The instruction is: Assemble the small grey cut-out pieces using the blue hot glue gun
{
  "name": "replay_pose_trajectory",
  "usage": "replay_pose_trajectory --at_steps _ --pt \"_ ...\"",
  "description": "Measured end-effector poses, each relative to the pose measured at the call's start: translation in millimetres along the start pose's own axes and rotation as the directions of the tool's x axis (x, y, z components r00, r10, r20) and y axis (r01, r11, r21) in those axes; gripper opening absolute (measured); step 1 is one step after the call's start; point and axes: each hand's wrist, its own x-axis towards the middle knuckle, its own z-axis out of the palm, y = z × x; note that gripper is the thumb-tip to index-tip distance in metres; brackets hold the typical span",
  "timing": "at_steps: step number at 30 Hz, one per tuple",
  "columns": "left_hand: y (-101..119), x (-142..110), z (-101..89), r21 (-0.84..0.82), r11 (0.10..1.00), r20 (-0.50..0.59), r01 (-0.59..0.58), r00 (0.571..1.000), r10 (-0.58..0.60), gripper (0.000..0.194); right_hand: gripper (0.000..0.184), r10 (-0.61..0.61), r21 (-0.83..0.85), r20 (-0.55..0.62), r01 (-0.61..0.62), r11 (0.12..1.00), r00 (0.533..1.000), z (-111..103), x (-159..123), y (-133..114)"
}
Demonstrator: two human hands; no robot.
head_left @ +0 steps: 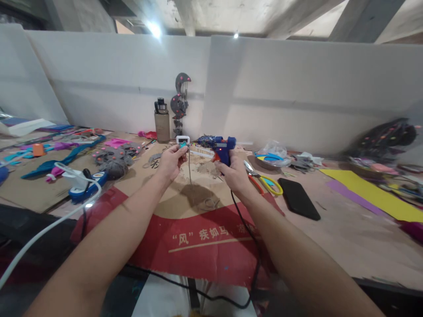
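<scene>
My right hand (235, 172) is wrapped around the handle of a blue glue gun (226, 147), whose black cord (246, 224) runs down past the table's front edge. The gun's nozzle points left, toward my other hand. Between the fingertips of my left hand (172, 163) is a small teal piece (183, 144), pinched. A thin grey strip (190, 167) hangs below it; whether the two are joined I cannot tell. Both hands are above a red and tan printed cardboard sheet (211, 259). Scissors (269, 185) with yellow and orange handles lie to the right of the glue gun.
A black phone (299, 199) lies right of the scissors. Farther right are yellow sheets (373, 193). A bottle (162, 123) stands at the back, near a hanging grey crescent ornament (180, 103). At left sit a blue power strip (87, 187), a white cable (42, 235) and grey felt pieces (114, 165).
</scene>
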Motion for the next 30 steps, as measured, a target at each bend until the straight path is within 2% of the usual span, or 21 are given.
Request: replay_pose_trajectory --at_steps 8,14,19,22,27,30 --pt "0 0 -0.2 -0.007 1.000 -0.012 0.022 1.000 -0.022 0.021 0.026 0.004 -0.010 0.014 -0.003 1.000 1.000 1 -3 -4" --pt "1 -1 4.4 0.039 0.999 -0.053 0.024 0.998 -0.022 0.015 0.028 0.001 0.008 0.047 -0.001 1.000 0.999 4 -5 -4" --pt "0 -1 2.6 0.037 0.998 -0.021 0.044 0.999 -0.043 0.015 0.032 0.033 0.037 0.025 -0.034 0.999 0.999 5 -4 -4" --pt "0 0 0.2 0.039 0.997 -0.034 0.062 0.998 -0.061 0.013 0.032 0.083 0.076 0.000 -0.082 0.994 0.997 7 -3 1" --pt "1 -2 1.7 0.033 0.992 -0.102 0.118 0.988 -0.114 0.008 0.024 0.124 0.208 0.051 -0.132 0.969 0.991 13 -3 9" --pt "3 -4 4.7 0.026 0.991 -0.112 0.133 0.985 -0.130 0.008 0.022 0.136 0.225 0.039 -0.141 0.964 0.990 16 -4 9"
